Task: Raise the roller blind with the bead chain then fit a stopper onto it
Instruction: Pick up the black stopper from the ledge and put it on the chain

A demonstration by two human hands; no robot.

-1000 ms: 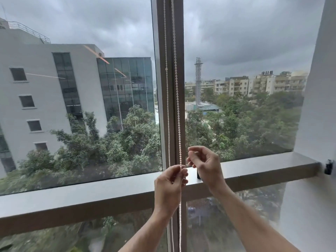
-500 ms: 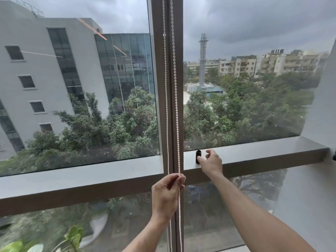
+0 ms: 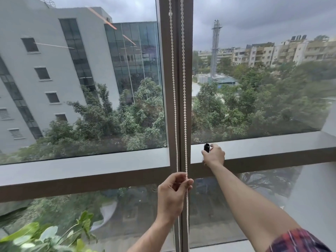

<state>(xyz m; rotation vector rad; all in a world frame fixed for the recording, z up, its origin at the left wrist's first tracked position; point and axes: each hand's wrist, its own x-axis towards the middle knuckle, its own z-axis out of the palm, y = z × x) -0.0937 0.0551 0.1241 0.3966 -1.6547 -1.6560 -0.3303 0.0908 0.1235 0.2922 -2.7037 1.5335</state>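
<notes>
Right, left hand (image 3: 171, 194) is pinched shut on the light, limp, slippery bead chain (image 3: 185, 106) at the mullion, so I'd grip between beads; right hand (image 3: 214, 155) is closing round the small rigid stopper (image 3: 206, 148) on the sill.

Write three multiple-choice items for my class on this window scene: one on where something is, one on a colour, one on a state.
1. Where is the small stopper?
A. on the window ledge
B. hanging on the chain
C. on the floor

2. What colour is the stopper?
A. white
B. black
C. red

3. What is the left hand doing?
A. resting open on the ledge
B. pinching the bead chain
C. touching the plant

Answers:
1 A, it stands on the ledge at the right hand fingertips.
2 B, it looks black.
3 B, its fingers close on the bead chain.
</notes>
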